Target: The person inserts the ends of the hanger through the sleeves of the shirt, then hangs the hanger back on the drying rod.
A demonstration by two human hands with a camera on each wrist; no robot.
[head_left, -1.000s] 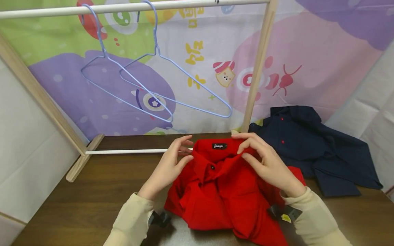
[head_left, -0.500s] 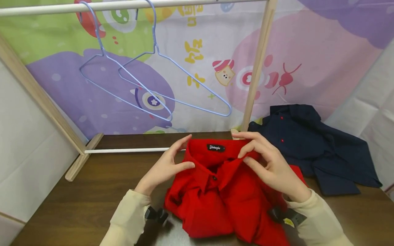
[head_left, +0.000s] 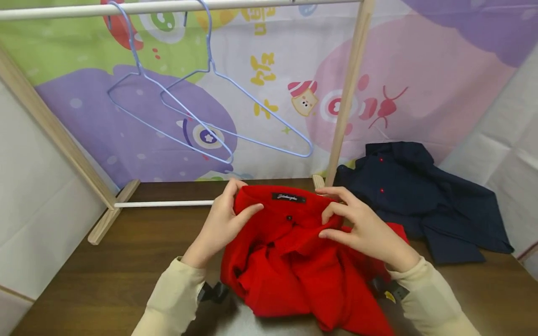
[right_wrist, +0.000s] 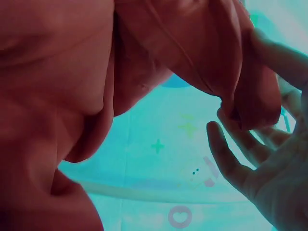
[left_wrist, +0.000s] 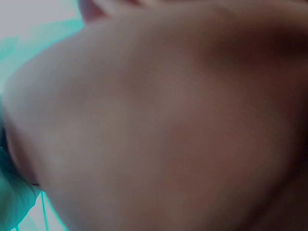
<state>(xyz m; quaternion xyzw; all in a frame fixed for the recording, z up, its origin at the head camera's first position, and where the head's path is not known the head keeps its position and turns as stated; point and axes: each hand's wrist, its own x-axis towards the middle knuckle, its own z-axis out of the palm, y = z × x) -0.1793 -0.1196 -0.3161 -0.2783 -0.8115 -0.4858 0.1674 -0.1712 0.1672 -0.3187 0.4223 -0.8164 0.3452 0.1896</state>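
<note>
The left hand (head_left: 218, 224) held one end of the collar (head_left: 260, 196) of a red shirt (head_left: 290, 289), its thumb lying over the inner face and its fingers behind the outer edge. The right hand (head_left: 365, 228) had the opposite end in a loose, narrow hold, bent fingers and thumb at the cloth and the forefinger reaching along the rim; how firmly it pinched could not be told. The left wrist view, filled by blurred skin, showed nothing of the grip. Between the hands the neck opening stood gaping, with a black label (head_left: 288, 198) at its back and a dark button (head_left: 288, 218) nearer the wearer, while the body of the shirt drooped in folds below the grip, over the brown table (head_left: 138, 266). Beyond the right hand, farther to the right, a navy shirt (head_left: 412, 191) with red buttons lay spread out. Above and beyond the left hand, two blue hangers, a left one (head_left: 133, 46) and a right one (head_left: 210, 42), hung from a white rail (head_left: 168, 8), and a lower white bar (head_left: 164, 204) ran toward that hand's fingers from the left
</note>
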